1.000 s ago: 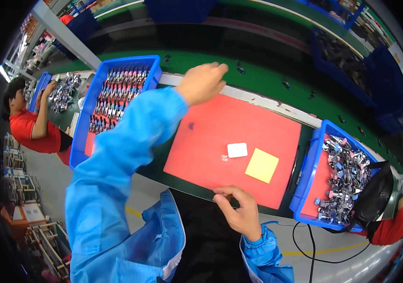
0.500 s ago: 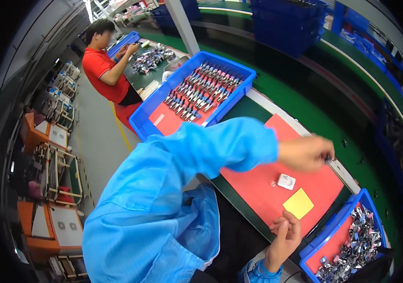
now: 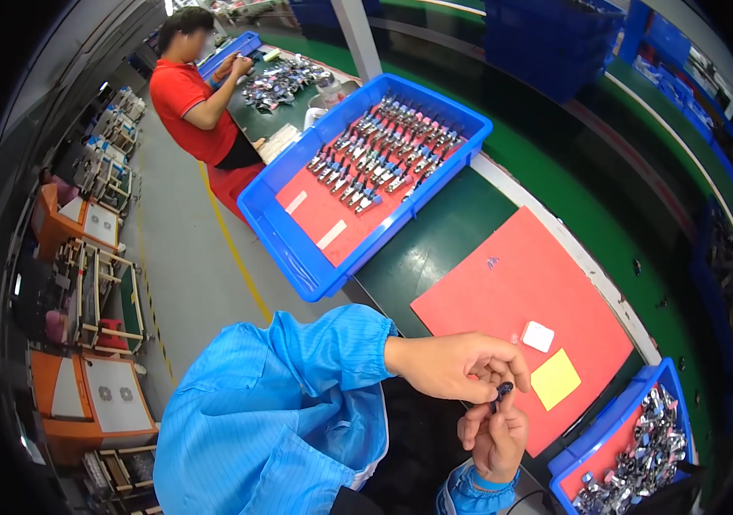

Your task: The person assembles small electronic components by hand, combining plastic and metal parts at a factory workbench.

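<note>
Seemingly partway along, we have clip-like pieces (image 3: 375, 150) lined up in the left tray (image 3: 293, 257), short of its near end; a loose heap (image 3: 645, 455) lies unarranged in the right tray (image 3: 607, 418). Our left hand (image 3: 461, 365) and right hand (image 3: 499, 438) meet, pinching one dark piece (image 3: 505, 390) over the red mat (image 3: 469, 296).

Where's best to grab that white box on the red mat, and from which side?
I'd pinch the white box by two opposite edges, from above: it lies flat on the red mat, looks squarish, and the yellow note sits close on its near side.
</note>
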### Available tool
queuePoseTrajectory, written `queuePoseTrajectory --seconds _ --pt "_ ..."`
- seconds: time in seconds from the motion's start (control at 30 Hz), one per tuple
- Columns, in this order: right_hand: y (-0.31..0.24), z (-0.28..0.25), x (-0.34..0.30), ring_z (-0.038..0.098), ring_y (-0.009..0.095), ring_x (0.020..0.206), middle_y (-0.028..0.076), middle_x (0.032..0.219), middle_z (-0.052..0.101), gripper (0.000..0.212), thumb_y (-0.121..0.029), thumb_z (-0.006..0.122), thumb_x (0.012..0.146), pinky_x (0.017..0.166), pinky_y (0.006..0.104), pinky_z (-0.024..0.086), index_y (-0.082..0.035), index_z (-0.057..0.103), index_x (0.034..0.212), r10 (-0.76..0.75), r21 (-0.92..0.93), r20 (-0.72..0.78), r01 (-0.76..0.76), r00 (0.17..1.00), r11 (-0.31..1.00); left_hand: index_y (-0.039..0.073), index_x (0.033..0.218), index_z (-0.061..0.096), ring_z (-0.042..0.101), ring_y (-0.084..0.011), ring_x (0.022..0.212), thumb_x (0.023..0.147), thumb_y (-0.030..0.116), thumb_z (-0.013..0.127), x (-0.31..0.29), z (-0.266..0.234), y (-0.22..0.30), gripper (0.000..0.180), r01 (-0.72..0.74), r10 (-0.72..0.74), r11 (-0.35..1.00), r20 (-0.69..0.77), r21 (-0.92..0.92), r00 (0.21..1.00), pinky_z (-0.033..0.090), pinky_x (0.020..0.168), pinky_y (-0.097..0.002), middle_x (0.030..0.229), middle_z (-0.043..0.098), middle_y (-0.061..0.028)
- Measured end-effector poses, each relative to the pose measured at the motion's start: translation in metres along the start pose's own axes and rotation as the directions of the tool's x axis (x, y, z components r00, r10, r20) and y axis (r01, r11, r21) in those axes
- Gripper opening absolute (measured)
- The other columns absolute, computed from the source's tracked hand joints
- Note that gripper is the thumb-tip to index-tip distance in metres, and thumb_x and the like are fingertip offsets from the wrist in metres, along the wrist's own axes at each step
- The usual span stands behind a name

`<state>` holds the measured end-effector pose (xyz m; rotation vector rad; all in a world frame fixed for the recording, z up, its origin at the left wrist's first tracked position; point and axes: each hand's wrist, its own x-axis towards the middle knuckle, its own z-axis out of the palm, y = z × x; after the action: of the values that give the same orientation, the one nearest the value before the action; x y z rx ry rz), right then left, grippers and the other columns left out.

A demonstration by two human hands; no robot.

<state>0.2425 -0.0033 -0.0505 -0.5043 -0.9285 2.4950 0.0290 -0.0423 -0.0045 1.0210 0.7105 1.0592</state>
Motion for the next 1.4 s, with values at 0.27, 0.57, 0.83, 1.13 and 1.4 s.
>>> queuePoseTrajectory --seconds 0.27,0.57,0.83,1.13,1.4 --pt "-0.002 0.025 0.027 0.057 0.012 0.061 0.010 0.077 0.066 0.018 -0.011 0.061 0.098 0.054 0.0237 0.042 0.006 0.067 0.098 -0.154 -0.350 -0.356 0.021 0.922 0.937 -0.002 0.140 0.047 0.063 -0.0152 0.103 0.095 0.002 0.064 -0.005 -0.012 -0.011 0.048 -0.010 0.046 0.990 -0.250 0.143 0.967 0.052 0.090 -0.0313 0.117 0.063 -0.0113" --pt "0.008 0.028 0.044 0.056 0.005 0.069 0.004 0.079 0.066 0.014 -0.004 0.070 0.094 0.060 0.0216 0.042 0.006 0.070 0.103 -0.370 -0.567 -0.413 0.084 0.832 0.820 -0.004 0.123 0.063 0.064 -0.0181 0.103 0.100 0.011 0.060 0.008 0.000 -0.030 0.028 -0.007 0.003 1.000 -0.480 -0.007 0.877 0.053 0.091 -0.0343 0.115 0.067 -0.0122" --pt "0.013 0.026 0.050 0.057 0.007 0.071 0.005 0.083 0.067 0.017 -0.005 0.069 0.095 0.062 0.0219 0.044 0.007 0.070 0.107 -0.369 -0.620 -0.392 0.054 0.842 0.782 -0.004 0.120 0.065 0.065 -0.0184 0.102 0.101 0.011 0.056 0.004 -0.004 -0.037 0.026 -0.014 -0.064 0.990 -0.529 -0.142 0.846 0.054 0.090 -0.0340 0.115 0.067 -0.0133" --pt "-0.001 0.024 0.045 0.061 0.008 0.079 0.005 0.090 0.066 0.031 -0.003 0.072 0.093 0.070 0.0223 0.050 0.004 0.066 0.122 -0.355 -0.529 -0.353 0.128 0.866 0.839 -0.003 0.111 0.069 0.068 -0.0182 0.088 0.091 0.001 0.068 -0.001 -0.022 -0.032 0.021 -0.022 0.438 0.763 -0.492 0.646 0.753 0.055 0.074 -0.0308 0.101 0.069 -0.0110" --pt "-0.016 0.035 0.053 0.064 0.011 0.082 0.007 0.093 0.067 0.034 -0.001 0.070 0.093 0.073 0.0237 0.051 0.004 0.063 0.126 -0.473 -0.712 -0.240 0.178 0.848 0.679 -0.001 0.115 0.070 0.069 -0.0283 0.083 0.076 -0.008 0.075 0.009 -0.021 -0.035 0.040 -0.023 0.686 0.306 -0.203 0.952 0.699 0.058 0.067 -0.0347 0.098 0.068 -0.0137"
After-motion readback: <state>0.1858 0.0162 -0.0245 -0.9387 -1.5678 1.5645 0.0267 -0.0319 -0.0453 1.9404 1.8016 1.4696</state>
